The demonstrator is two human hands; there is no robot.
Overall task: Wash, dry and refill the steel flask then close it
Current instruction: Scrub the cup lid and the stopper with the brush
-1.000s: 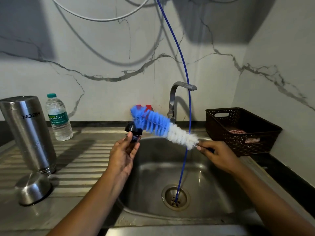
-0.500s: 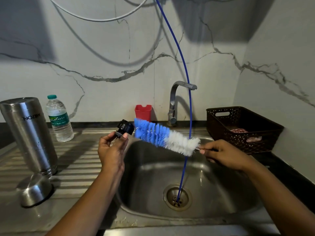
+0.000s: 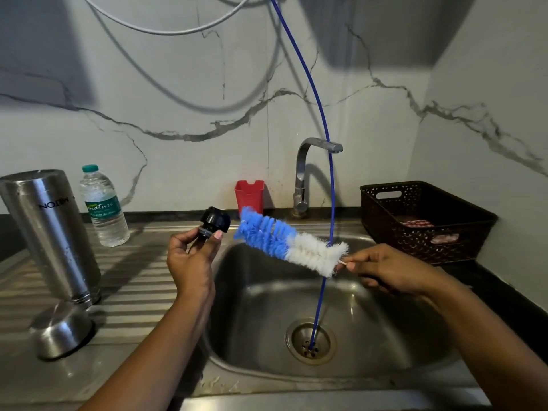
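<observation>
Clutter around the sink (image 3: 385, 336) comes first from where I sit. A thin blue hose (image 3: 324, 129) drops from above, passes the tap (image 3: 305, 173), crosses the white end of the bottle brush (image 3: 290, 246) and ends in the drain (image 3: 310, 341). A red cup (image 3: 249, 195) stands against the wall behind the brush tip. A brown perforated basket (image 3: 421, 221) sits on the right, and a plastic water bottle (image 3: 103, 206) on the left.

I see the steel flask (image 3: 50, 232) well left of both hands, standing on the ribbed drainboard (image 3: 142, 292) with its logo upside down. A domed steel cap (image 3: 60, 330) lies just in front of its foot. The flask is a brushed cylinder with droplets on its side.

The left hand (image 3: 192, 262) pinches the black stopper (image 3: 215, 221) between curled fingers and thumb, just beside the brush's blue tip; I cannot tell whether they touch. The right hand (image 3: 391, 269) grips the brush by its thin handle, fingers curled round it. The bristles are fluffy, blue then white. The basin is dull, smooth steel, and the wall is veined marble.
</observation>
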